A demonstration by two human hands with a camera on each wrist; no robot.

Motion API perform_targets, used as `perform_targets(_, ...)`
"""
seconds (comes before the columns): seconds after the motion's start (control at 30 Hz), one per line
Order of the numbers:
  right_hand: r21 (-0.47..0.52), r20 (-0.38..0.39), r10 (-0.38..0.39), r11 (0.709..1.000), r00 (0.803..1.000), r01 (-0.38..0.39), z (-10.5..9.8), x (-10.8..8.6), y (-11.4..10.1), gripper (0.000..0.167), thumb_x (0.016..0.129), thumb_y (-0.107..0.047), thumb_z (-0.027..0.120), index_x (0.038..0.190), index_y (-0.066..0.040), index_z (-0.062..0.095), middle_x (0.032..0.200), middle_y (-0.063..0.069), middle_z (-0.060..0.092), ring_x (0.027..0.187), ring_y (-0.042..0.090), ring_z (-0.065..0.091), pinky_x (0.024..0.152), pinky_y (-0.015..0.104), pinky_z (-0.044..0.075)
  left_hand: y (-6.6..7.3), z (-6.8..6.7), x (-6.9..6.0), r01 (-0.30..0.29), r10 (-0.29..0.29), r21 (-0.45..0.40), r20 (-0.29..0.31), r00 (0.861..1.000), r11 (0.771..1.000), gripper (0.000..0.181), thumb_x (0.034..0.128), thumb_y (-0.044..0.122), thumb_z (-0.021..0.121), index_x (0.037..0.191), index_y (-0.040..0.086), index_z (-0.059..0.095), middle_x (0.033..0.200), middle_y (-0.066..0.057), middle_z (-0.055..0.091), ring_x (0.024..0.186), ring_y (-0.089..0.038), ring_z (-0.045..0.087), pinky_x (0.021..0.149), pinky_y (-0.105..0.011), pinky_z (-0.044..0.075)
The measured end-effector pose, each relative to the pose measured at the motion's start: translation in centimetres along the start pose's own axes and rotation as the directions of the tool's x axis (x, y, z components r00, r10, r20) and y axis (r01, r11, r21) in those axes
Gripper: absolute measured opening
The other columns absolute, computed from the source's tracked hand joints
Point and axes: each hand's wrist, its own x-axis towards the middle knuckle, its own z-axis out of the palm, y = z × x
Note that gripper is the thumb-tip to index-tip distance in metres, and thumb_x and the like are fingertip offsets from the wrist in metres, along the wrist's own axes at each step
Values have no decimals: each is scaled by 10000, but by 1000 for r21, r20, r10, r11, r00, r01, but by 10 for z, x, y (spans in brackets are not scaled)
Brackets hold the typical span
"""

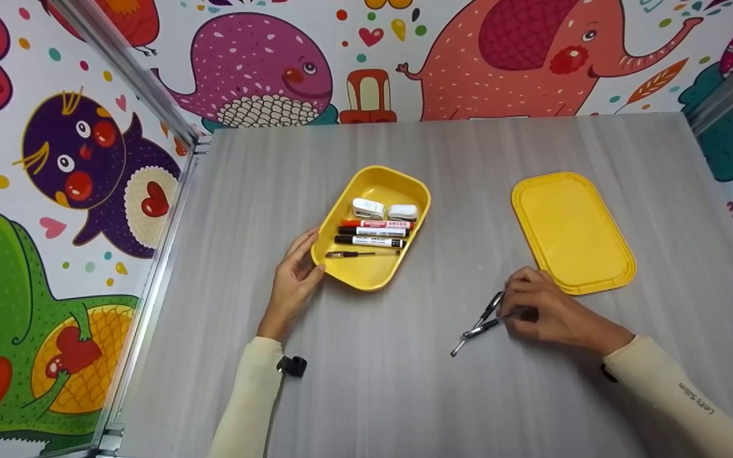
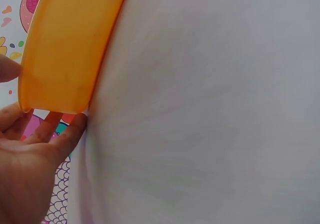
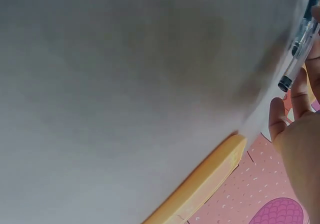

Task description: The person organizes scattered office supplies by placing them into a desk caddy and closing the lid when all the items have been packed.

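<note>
A yellow box (image 1: 369, 280) stands left of the table's middle, holding two white items (image 1: 368, 208), a red marker (image 1: 376, 224), two black markers (image 1: 369, 241) and a pen (image 1: 350, 254). My left hand (image 1: 293, 283) touches its near left corner, thumb at the rim; in the left wrist view the left hand (image 2: 30, 159) has its fingers around the end of the box (image 2: 70, 54). My right hand (image 1: 548, 312) pinches a dark pen (image 1: 485, 327), which crosses another pen (image 1: 491, 306). In the right wrist view, pens (image 3: 295, 66) lie by the right hand's fingers (image 3: 300, 96).
A yellow lid (image 1: 573, 232) lies flat on the grey table (image 1: 379, 394), just beyond my right hand. Cartoon-printed panels (image 1: 265, 70) stand behind the table and at its sides, with a metal frame post (image 1: 137, 70) at the left corner.
</note>
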Motion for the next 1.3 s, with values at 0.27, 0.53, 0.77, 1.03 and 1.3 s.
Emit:
perform_targets(0.27,71,-99,-37,997,994,44,6,7,-3,402,740,97,880,987,-206,788,992,-80,718,1070,188,550,933,232,378,0,-1,0,3,-3,3,-3,1000,1000,650,991,-137,683,1610,-64,497,1708,-192,427,1575,-363,419,1234,-501,430)
perform_targets(0.53,67,-215,-84,993,973,100,15,17,-4,407,694,123,890,983,-146,790,968,-29,743,1058,253,570,961,253,355,1,-1,0,14,-14,-4,-6,1000,1000,641,1002,-108,700,1609,-66,498,1711,-193,423,1578,-364,415,1235,-522,424)
perform_targets(0.77,71,-294,-106,989,950,133,21,27,-5,411,674,146,890,981,-111,795,942,8,744,1015,277,577,949,278,359,0,-1,0,12,-12,-6,3,1000,1000,648,1000,-108,698,1613,-65,493,1716,-189,416,1583,-363,406,1243,-513,416)
perform_targets(1.03,54,-328,-145,984,934,172,29,39,-1,307,725,102,861,966,-70,780,933,44,744,997,302,587,950,320,343,1,-1,1,5,-5,1,10,1000,1000,654,998,-103,707,1614,-66,491,1709,-197,420,1572,-373,418,1228,-466,443)
perform_targets(1.3,58,-332,-137,985,933,165,30,52,-5,357,702,143,860,970,-78,776,942,17,735,1008,288,586,984,339,346,2,0,0,6,-6,-11,11,1000,1000,643,1005,-115,685,1614,-72,485,1714,-210,408,1583,-372,398,1237,-502,429)
